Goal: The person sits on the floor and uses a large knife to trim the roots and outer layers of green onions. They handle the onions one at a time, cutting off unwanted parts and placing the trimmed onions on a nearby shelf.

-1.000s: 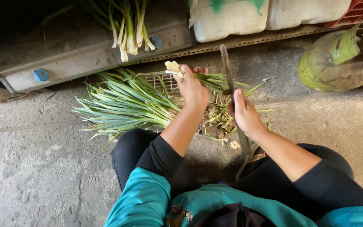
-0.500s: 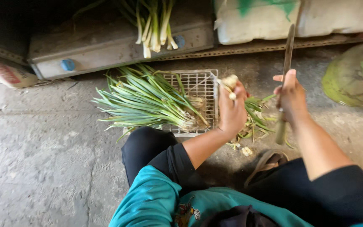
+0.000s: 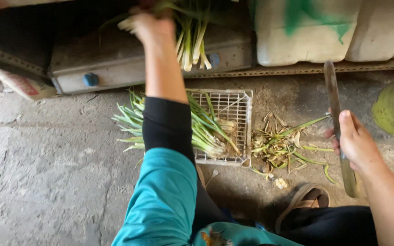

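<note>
The left hand (image 3: pixel 149 25), blurred so its fingers could not be told, reached the pale-stemmed green onions (image 3: pixel 191 38) on the ledge; the right hand (image 3: pixel 354 141) curled round a long knife (image 3: pixel 336 116).

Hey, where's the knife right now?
The knife is in the right hand on the right of the head view, blade pointing up, just right of the pile of trimmings beside the wire basket.

Cracked grey concrete floor (image 3: pixel 46 182), perforated metal rail (image 3: pixel 297 69) along the back, soft daylight, dark recess above
</note>
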